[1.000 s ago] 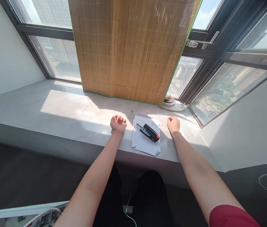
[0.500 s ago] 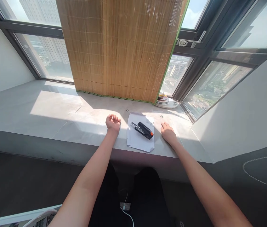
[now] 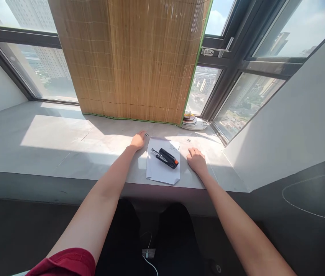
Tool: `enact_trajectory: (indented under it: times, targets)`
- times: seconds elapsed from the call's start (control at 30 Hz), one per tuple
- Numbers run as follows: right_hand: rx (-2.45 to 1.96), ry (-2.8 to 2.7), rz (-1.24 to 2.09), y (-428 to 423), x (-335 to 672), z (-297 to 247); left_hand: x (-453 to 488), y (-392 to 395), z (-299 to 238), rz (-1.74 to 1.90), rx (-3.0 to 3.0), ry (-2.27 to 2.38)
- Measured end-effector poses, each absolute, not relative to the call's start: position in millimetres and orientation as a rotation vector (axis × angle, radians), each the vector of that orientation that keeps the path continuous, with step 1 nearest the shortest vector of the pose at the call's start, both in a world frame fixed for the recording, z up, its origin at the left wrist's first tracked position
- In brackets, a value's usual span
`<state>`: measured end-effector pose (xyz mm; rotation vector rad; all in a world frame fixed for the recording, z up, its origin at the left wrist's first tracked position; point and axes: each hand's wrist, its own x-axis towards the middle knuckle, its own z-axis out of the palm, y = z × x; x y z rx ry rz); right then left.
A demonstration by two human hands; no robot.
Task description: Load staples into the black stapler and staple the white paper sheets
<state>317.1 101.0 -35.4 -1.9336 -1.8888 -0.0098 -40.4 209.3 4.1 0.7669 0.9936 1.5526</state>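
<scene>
My left hand (image 3: 138,140) reaches over the pale sill, its fingertips closed at a small strip of staples (image 3: 146,135) that still lies on the surface. A black stapler (image 3: 166,158) with an orange end lies on the sheets of white paper (image 3: 162,174), its arms swung apart and the metal channel exposed. Palm down on the sill, right of the paper, rests my right hand (image 3: 197,159), its fingers loosely bent and holding nothing. A second small strip of staples (image 3: 189,140) lies just beyond those fingers.
A bamboo blind (image 3: 133,69) hangs over the window behind the sill (image 3: 50,134). Stacked plates (image 3: 192,122) stand in the far right corner. Below the sill's front edge are my legs and a white cable (image 3: 151,262) on the dark floor.
My left hand has turned over from palm up and moved forward to the left strip of staples. My right hand stays on the sill. The view has shifted slightly right.
</scene>
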Motion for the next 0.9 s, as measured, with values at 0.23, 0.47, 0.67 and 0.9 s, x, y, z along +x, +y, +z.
enact_trajectory:
  times: [0.23,0.47,0.67,0.9]
  targets:
    - [-1.927,-1.868,0.001,101.7,317.8,-35.3,-37.3,203.1,-11.4,1.539,0.932,1.068]
    - [-1.946,-1.875,0.022,102.3,318.1,-35.6,-36.9,160.9,-9.8,1.542,1.063,1.338]
    - [-1.934,-1.88,0.037,102.1,317.1,-34.2,-38.9,112.9,-8.2,1.462,1.556,1.562]
    - [-1.663,-1.738,0.212,91.6,303.7,-23.7,-40.2,99.8,-12.9,1.328,2.095,1.395]
